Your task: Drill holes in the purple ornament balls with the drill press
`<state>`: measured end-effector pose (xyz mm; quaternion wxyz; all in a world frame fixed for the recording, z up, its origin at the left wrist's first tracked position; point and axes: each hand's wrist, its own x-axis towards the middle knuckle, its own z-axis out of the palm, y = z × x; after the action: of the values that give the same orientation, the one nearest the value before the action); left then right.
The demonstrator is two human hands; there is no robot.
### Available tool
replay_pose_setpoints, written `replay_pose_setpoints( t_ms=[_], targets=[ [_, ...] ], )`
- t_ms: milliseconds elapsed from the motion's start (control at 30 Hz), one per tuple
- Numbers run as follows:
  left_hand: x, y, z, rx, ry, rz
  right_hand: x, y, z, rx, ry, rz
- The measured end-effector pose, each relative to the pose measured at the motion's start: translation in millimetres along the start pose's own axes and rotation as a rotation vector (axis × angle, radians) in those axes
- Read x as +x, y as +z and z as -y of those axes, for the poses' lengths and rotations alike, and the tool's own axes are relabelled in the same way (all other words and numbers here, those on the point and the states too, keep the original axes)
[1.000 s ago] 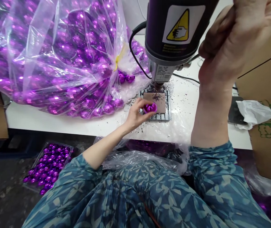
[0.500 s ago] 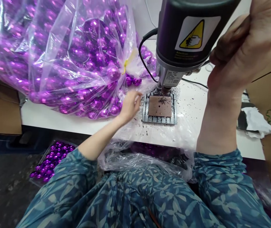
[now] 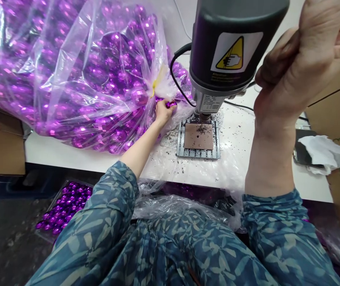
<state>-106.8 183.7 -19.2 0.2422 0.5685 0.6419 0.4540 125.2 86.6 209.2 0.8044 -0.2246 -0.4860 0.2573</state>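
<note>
- Hands well apart: left hand closed on a purple mirror bauble by the taped neck of the plastic bag
- Right hand curled shut beside the bench drill head, grip hidden
- Slotted metal jig sits under the spindle, positioned for drilling
- Black specks litter the white desk; tray of baubles on the floor

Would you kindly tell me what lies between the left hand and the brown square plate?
In the head view, the left hand and brown square plate have crumpled clear plastic film with dark specks between them, then the grey slotted metal base's edge.
</note>
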Motion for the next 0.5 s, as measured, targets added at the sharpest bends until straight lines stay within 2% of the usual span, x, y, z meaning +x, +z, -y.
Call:
replay_pose_setpoints(
  t_ms=[67, 133, 233, 300, 367, 433, 500],
  targets=[
    [-9, -10.4, -4, -0.037, 0.023, -0.007, -1, 0, 0, -0.006, 0.005, 0.005],
    [-24, -24.0, -11, -0.079, 0.111, -0.026, 0, 0, -1, -0.005, 0.005, 0.005],
    [-56, -45.0, -29, -0.173, 0.190, -0.053, 0, 0, -2, 0.020, -0.006, -0.005],
    [-81, -53.8, -41, -0.305, 0.129, -0.029, 1, 1, -1, 0.022, 0.001, 0.002],
    [-103, -55.1, -51, -0.471, 0.013, 0.043, 1, 1, 0, 0.011, 0.012, 0.004],
    [-119, -48.3, -55, -0.596, -0.102, 0.152, 0, 1, 0, -0.001, 0.014, 0.002],
    [-126, -36.0, -54, -0.629, -0.156, 0.239, 0, 1, 0, -0.014, 0.025, 0.012]
  ],
)
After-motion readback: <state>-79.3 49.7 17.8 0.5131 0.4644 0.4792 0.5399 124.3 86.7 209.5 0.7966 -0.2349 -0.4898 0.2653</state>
